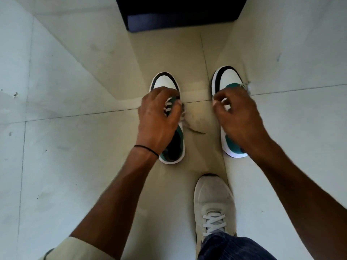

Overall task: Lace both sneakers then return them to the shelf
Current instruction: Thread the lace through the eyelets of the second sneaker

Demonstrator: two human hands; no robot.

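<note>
Two white, teal and black sneakers stand side by side on the tiled floor, toes pointing away from me. My left hand (157, 117) is clasped over the laced middle of the left sneaker (165, 81). A loose lace end (187, 126) trails from it onto the floor to the right. My right hand (236, 113) curls over the top of the right sneaker (228, 76), fingertips at its left edge. A bit of lace (247, 85) sticks out on that sneaker's right side. Both hands hide most of the eyelets.
A dark box-like piece of furniture (178, 14) stands on the floor just beyond the sneakers. My own foot in a pale grey laced shoe (214, 201) is planted close behind the right sneaker. Light floor tiles (75, 147) spread to both sides.
</note>
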